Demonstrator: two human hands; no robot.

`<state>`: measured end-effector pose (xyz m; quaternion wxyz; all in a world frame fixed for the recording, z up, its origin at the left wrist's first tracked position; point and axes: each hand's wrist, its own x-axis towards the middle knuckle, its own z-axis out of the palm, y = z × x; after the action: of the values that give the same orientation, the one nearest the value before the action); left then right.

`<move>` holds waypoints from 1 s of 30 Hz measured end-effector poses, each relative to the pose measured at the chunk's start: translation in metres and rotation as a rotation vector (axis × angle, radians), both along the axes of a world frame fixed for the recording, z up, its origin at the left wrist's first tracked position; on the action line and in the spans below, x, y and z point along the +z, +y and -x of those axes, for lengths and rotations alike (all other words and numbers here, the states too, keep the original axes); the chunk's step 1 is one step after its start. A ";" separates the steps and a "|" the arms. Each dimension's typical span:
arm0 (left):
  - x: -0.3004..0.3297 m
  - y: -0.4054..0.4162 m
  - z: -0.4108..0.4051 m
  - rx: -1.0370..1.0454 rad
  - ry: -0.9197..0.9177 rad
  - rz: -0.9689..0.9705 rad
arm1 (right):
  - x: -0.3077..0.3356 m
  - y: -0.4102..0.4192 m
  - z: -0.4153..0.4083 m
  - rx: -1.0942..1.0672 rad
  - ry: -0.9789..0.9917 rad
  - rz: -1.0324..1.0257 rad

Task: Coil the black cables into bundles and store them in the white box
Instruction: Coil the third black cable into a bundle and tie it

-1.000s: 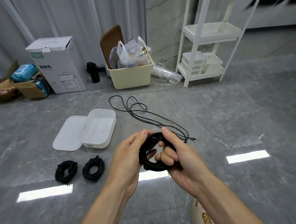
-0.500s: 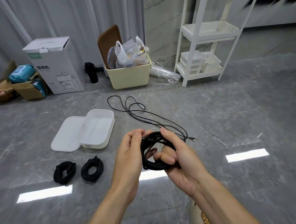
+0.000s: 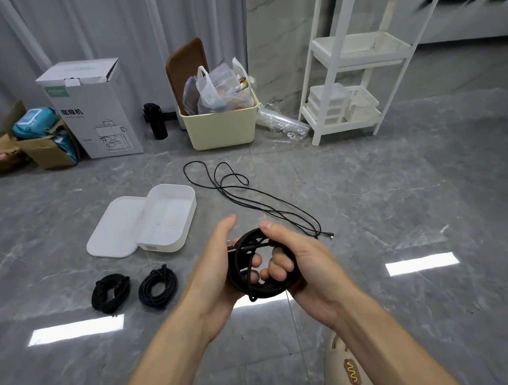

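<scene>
Fingers [image 3: 280, 266] of the right hand [image 3: 302, 259] curled through the ring of a coiled black cable [image 3: 255, 265], thumb pressed over its top edge. Fingers of the left hand [image 3: 220, 270] likewise curled into the ring from the other side, gripping the coil, with the thumb held straight up past it. Small plug end poking out just beside the left thumb.

Beyond the fingertips, on the grey floor [image 3: 403, 209]: a loose black cable [image 3: 247, 196] sprawled in slack loops, one end close past the right thumb. Left of and beyond the left fingers: the white box [image 3: 168, 222], open, with its lid [image 3: 115, 229] lying flat and touching its left side. Left of the left hand, nearer than the box: two finished bundles, the far-left bundle [image 3: 110, 293] and the nearer bundle [image 3: 158, 287], just beside each other, apart from the box.

Below the right wrist, a beige slipper [image 3: 347, 369].
</scene>
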<state>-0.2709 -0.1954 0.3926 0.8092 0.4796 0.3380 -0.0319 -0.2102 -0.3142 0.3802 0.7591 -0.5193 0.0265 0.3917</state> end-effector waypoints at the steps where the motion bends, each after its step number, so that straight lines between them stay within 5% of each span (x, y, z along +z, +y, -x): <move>1: 0.000 -0.001 0.000 -0.014 -0.011 0.010 | 0.001 0.000 0.000 0.000 0.009 -0.009; 11: -0.003 -0.013 -0.007 0.179 -0.272 0.191 | 0.008 -0.004 -0.006 -0.058 0.163 -0.246; 17: 0.004 0.001 -0.002 -0.016 -0.304 0.354 | 0.013 -0.004 -0.007 -0.043 0.137 -0.309; 23: 0.008 0.008 0.000 -0.131 -0.166 0.178 | 0.017 -0.005 -0.003 0.092 0.022 -0.202; 30: 0.014 -0.006 -0.004 0.049 -0.227 0.072 | 0.028 0.001 0.000 0.040 0.092 -0.169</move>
<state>-0.2667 -0.2012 0.4069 0.8595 0.4424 0.2542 0.0303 -0.2103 -0.3127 0.4081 0.7902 -0.4354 0.0180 0.4310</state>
